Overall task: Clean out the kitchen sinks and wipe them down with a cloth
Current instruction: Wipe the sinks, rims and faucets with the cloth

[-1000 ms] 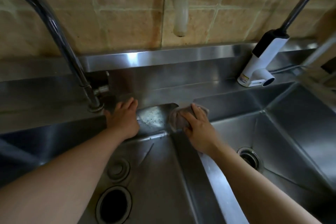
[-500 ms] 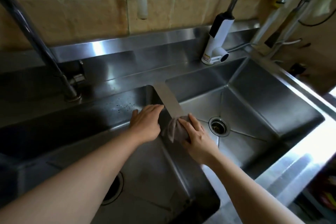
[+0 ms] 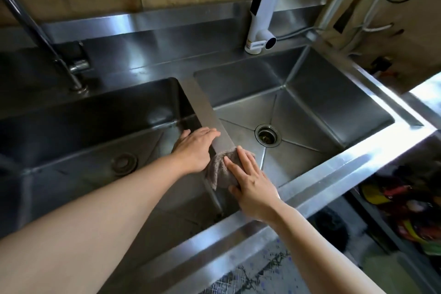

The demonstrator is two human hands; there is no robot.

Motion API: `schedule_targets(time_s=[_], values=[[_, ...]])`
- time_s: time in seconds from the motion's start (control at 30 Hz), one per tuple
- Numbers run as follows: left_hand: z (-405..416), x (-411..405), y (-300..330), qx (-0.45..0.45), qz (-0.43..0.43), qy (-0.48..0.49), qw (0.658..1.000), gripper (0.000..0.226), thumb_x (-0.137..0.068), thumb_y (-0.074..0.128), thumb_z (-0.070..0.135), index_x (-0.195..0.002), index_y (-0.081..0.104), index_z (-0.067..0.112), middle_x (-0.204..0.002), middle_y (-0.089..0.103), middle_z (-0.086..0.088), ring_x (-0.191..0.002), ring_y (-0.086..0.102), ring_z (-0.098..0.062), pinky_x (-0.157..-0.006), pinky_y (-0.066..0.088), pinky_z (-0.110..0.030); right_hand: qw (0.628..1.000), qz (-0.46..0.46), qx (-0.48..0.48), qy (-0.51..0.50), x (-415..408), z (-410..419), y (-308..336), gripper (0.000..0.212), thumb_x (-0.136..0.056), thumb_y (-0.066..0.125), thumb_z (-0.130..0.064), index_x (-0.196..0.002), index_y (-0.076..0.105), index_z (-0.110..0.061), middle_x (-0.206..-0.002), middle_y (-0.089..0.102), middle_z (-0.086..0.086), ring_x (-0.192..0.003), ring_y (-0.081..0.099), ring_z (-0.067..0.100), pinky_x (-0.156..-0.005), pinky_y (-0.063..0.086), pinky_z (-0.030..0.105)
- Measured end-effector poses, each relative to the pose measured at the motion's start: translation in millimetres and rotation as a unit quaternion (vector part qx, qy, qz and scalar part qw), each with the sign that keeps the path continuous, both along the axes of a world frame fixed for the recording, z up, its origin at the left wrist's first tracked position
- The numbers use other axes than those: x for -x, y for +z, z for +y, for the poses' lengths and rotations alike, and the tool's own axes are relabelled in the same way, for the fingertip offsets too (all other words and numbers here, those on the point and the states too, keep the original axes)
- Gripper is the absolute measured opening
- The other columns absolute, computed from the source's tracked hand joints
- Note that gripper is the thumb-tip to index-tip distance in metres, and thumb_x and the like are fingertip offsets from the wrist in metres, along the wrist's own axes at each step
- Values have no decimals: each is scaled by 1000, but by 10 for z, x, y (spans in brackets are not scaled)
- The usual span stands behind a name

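Two steel sink basins lie side by side, the left sink and the right sink, parted by a narrow steel divider. A grey-brown cloth is draped over the near part of the divider. My right hand presses on the cloth with fingers straight, thumb at its near edge. My left hand rests flat against the divider's left side, fingers extended over its top, just beyond the cloth.
A drain strainer sits in the right basin, a drain cover in the left. A white tap heater stands behind the right basin, a steel tap behind the left. Cables hang at the right wall; coloured items lie below right.
Both hands and the cloth have slid along the divider from its far end toward the front rim. The view has pulled back and turned right.
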State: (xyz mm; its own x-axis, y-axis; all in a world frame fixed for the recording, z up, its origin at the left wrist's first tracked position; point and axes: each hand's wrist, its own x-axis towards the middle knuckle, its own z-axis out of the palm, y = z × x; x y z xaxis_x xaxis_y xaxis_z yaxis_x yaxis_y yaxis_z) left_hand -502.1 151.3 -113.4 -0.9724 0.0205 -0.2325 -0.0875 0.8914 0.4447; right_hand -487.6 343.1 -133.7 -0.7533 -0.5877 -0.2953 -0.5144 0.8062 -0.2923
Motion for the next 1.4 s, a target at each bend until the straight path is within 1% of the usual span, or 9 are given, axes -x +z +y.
schedule_targets(time_s=[0.23,0.47,0.67,0.83,0.93,1.0,1.1,1.23,1.4], values=[[321,-276,115,54,-54,40,996,65,-88,33,-1,-148,26,23,-159,10,7,-145,8,-14,-115,7,-46,999,14,-23,21,-416,342,195,54,-101,28,-40,-152,10,-35,-160,-9,-6,-148,-8,18,-118,-5,36],[435,-1118,141,36,-67,110,991,61,-88,40,4,-145,31,25,-156,22,7,-144,14,-12,-115,9,-48,993,25,-10,114,-669,657,376,51,-99,29,-46,-147,31,-31,-159,14,-7,-147,11,14,-119,7,33],[290,-2037,169,52,-94,181,978,51,-95,45,43,-143,33,29,-153,29,8,-143,19,-13,-113,13,-49,980,51,-45,188,-568,884,415,65,-94,37,-57,-151,17,-34,-160,14,-7,-146,13,14,-119,10,36],[165,-2631,235,60,-163,210,962,91,-72,56,73,-146,24,32,-155,24,8,-144,13,-13,-114,6,-53,979,38,-86,180,-406,1047,436,68,-93,38,-61,-151,14,-36,-160,8,-3,-147,8,19,-119,7,41],[124,-2851,219,73,-191,200,958,108,-64,71,64,-150,13,33,-157,18,9,-145,10,-15,-114,2,-55,979,-73,1,188,-545,960,424,57,-98,39,-42,-151,17,-35,-160,11,-4,-147,6,16,-118,4,36],[137,-2921,168,87,-156,212,961,105,-68,75,51,-150,11,35,-157,18,9,-144,14,-15,-114,2,-55,976,-77,48,199,-622,894,401,54,-97,47,-32,-148,30,-31,-158,19,-6,-146,12,13,-117,5,30],[165,-2942,111,98,-111,228,962,94,-74,75,42,-149,17,36,-153,26,11,-140,23,-15,-114,6,-52,987,-18,47,150,-702,847,328,48,-99,40,-42,-145,35,-31,-158,20,-6,-146,10,13,-118,4,32],[109,-2938,90,107,-108,221,963,94,-72,74,46,-148,18,39,-153,27,10,-139,26,-15,-114,11,-51,989,61,-11,137,-802,778,202,61,-94,35,-56,-149,24,-32,-159,13,-3,-146,7,18,-118,4,39],[38,-3004,62,87,-97,217,968,98,-71,75,47,-149,17,33,-156,21,7,-142,20,-15,-115,6,-51,991,57,-24,119,-689,779,224,67,-90,26,-67,-148,25,-33,-158,15,-3,-145,10,18,-118,5,40]])
